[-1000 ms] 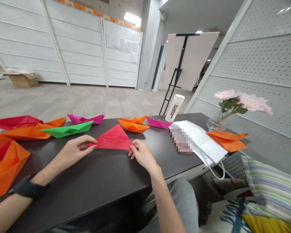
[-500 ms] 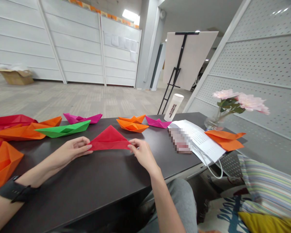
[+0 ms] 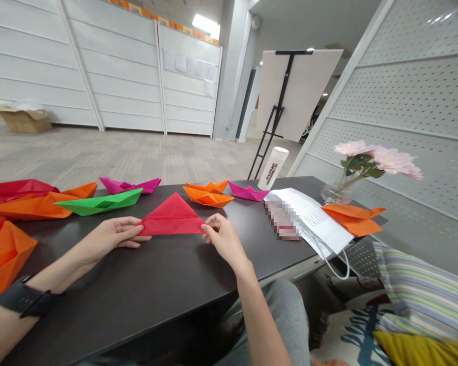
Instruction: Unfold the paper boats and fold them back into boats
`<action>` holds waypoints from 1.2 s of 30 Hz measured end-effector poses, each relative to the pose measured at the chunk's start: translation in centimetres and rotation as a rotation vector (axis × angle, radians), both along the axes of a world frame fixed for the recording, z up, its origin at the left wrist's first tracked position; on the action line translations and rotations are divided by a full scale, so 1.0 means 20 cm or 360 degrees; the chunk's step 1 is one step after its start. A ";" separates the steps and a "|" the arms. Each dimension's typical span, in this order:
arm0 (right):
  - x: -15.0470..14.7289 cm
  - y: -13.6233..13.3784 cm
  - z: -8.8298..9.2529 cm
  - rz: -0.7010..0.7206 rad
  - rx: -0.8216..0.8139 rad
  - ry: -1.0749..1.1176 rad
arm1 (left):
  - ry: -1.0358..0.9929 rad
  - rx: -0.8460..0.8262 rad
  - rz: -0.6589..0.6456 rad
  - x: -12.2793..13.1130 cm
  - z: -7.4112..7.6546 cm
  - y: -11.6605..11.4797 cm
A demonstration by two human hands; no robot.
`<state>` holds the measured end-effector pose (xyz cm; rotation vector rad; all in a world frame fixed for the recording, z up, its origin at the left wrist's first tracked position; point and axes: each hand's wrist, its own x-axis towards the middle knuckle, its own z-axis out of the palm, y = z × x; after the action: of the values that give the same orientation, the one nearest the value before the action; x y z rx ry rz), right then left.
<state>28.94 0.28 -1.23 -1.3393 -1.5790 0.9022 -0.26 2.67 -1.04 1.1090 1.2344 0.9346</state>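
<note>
A red sheet of paper folded into a triangle [image 3: 173, 216], with a folded strip along its lower edge, is held just over the dark table [image 3: 148, 284]. My left hand [image 3: 118, 234] pinches its left corner between thumb and fingers. At the opposite corner, my right hand [image 3: 223, 236] is closed in a pinch. The triangle's point faces away from me. Behind it lie a green paper boat [image 3: 101, 202] and an orange paper boat [image 3: 208, 195]. A magenta paper boat [image 3: 132, 186] sits behind the green one.
More paper boats, such as an orange one [image 3: 7, 254], stand at the left. To the right are another magenta boat [image 3: 248, 192], a white cylinder [image 3: 274, 168], a pixelated item [image 3: 282, 221], printed paper [image 3: 316, 218], orange paper [image 3: 353, 221] and a flower vase [image 3: 336, 193].
The triangle has tipped slightly, so more of its lower strip shows. My left fingers have shifted a little under its corner; my right hand stays nearly still.
</note>
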 end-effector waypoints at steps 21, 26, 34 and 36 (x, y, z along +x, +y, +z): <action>-0.01 0.00 -0.01 0.0226 -0.0087 0.0005 | -0.0311 -0.0241 0.0144 0.03 -0.03 0.00; -0.01 0.01 -0.03 0.0235 -0.0157 -0.0023 | -0.0233 -0.0180 0.0180 0.03 -0.03 -0.01; -0.01 -0.01 0.00 0.0272 -0.0187 0.0012 | -0.0246 -0.0174 0.0200 0.05 0.02 -0.03; -0.01 0.00 -0.01 0.0265 -0.0269 0.0031 | -0.0247 -0.0176 0.0208 0.06 0.03 -0.03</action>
<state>28.73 0.24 -1.41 -1.3239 -1.6474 1.1693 0.89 2.02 -0.50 0.8606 1.2264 1.0191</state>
